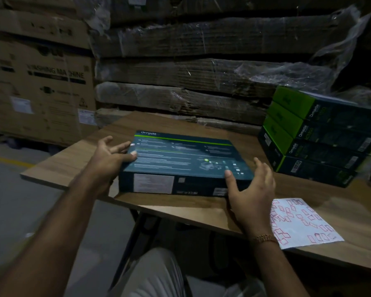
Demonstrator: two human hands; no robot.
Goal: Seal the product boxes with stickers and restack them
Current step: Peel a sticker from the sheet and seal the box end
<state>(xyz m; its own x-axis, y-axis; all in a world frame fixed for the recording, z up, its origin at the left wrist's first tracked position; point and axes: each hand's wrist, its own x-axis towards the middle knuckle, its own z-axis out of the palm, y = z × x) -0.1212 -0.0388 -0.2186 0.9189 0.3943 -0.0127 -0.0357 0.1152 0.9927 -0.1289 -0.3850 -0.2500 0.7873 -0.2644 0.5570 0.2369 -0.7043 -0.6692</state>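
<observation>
Your product box [180, 161] lies flat near the tabletop [201, 209] front edge, its left end close to the left corner. Your left hand [109, 155] has spread fingers with the tips resting on the box's left end; your right hand [251, 187] is spread too, thumb on the near right corner. Neither grip is closed, so a careless turn could slide the box off the edge, or sweep the sticker sheet [302, 221] beside your right wrist away

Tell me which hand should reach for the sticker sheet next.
The right hand. It rests at the box's near right corner, just beside the sticker sheet; the left hand sits at the box's far side.
</observation>
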